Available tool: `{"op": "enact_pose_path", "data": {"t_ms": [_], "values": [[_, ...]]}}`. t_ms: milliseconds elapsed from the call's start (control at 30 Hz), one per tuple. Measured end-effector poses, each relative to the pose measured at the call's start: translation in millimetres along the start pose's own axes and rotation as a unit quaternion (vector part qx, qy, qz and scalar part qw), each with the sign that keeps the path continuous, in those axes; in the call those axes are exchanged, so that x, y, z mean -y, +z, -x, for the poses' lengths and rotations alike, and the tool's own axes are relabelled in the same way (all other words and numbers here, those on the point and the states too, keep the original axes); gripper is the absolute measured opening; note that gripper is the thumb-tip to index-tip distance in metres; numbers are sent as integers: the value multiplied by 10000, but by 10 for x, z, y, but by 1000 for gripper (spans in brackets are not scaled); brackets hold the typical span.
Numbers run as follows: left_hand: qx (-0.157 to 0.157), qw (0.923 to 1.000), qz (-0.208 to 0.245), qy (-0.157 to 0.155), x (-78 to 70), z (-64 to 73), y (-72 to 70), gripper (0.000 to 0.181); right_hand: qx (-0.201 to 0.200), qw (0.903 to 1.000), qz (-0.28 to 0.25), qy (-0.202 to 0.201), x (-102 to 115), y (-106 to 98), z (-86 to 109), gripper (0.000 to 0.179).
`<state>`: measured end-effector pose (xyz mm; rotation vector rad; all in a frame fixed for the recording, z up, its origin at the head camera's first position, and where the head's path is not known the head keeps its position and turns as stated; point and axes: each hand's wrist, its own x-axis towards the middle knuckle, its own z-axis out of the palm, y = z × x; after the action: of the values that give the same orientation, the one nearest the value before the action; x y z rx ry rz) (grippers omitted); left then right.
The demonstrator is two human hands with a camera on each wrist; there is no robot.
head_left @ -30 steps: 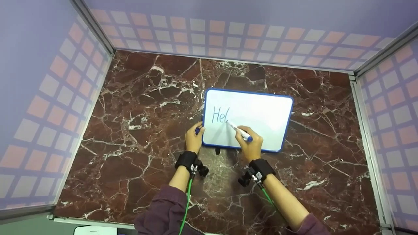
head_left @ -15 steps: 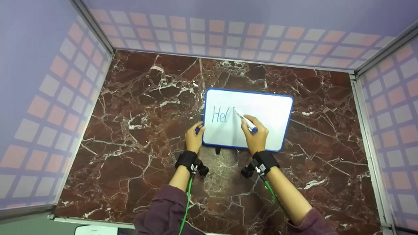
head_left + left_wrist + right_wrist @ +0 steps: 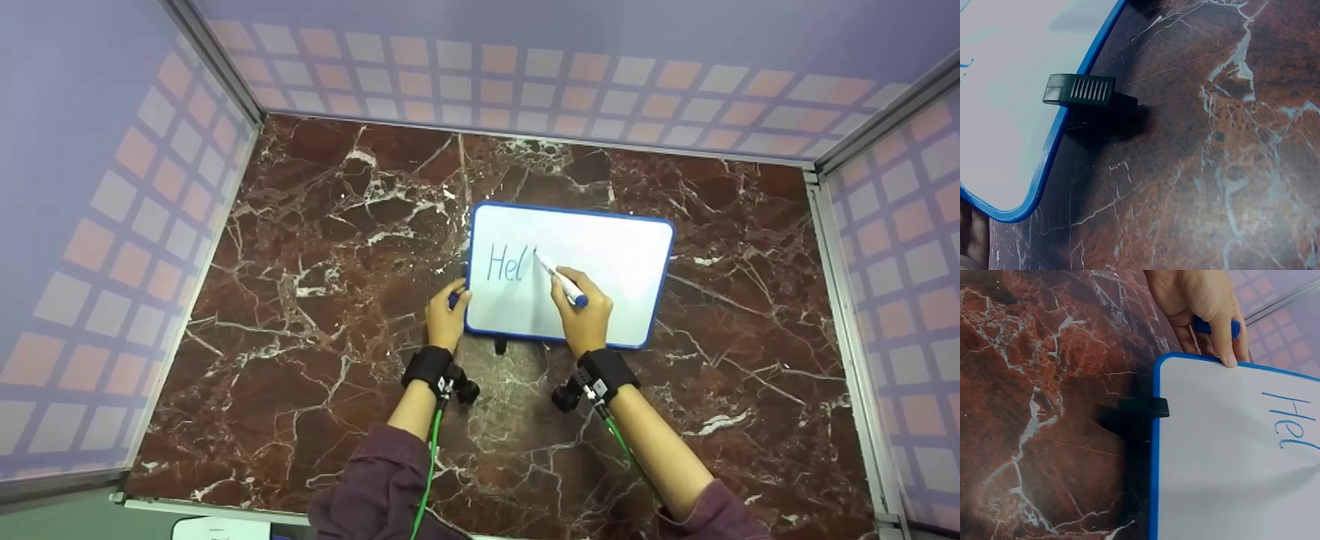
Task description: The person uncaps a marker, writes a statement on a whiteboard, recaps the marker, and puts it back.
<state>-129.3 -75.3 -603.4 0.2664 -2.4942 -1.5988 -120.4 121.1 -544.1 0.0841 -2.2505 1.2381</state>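
Note:
A whiteboard with a blue frame lies on the marble-patterned table, the letters "Hel" written at its left. My right hand pinches a white marker with a blue end, its tip at the board just right and above the "l". At the board's lower left edge, my left hand holds a blue marker cap; its thumb presses on the frame, as the right wrist view shows. A black clip sits over the board's near edge. The right hand is outside both wrist views.
Patterned walls close in the table at the back and sides. Green cables run from the wrist cameras along both forearms. Beyond the table's front edge, a white object shows partly at lower left.
My right hand has lifted the marker from the foot of the "l" and moved up and right, then shifted slightly back left. The left hand and whiteboard have stayed in place.

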Motion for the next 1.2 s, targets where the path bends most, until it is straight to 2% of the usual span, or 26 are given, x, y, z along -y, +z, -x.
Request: {"op": "enact_pose_path", "data": {"t_ms": [167, 367, 700, 867, 1033, 1200], "values": [[-9, 9999, -11, 123, -3, -5, -5, 30, 12, 10000, -16, -53, -1, 15, 60, 13], [72, 9999, -80, 53, 2, 1, -12, 30, 68, 9997, -5, -229, -12, 21, 157, 13], [37, 10000, -39, -36, 6, 2, -16, 30, 192, 9992, -36, -350, -79, -24, 273, 11], [86, 9999, -40, -108, 15, 4, -12, 30, -7, 9993, 15, -372, -77, -46, 253, 10], [31, 10000, 12, 1, 2, 5, -11, 31, -305, 9984, 89, -468, -19, -98, 164, 9], [-10, 10000, 21, 83, 2, 3, -11, 30, -260, 9987, 107, -420, -6, -146, 133, 8]]}}
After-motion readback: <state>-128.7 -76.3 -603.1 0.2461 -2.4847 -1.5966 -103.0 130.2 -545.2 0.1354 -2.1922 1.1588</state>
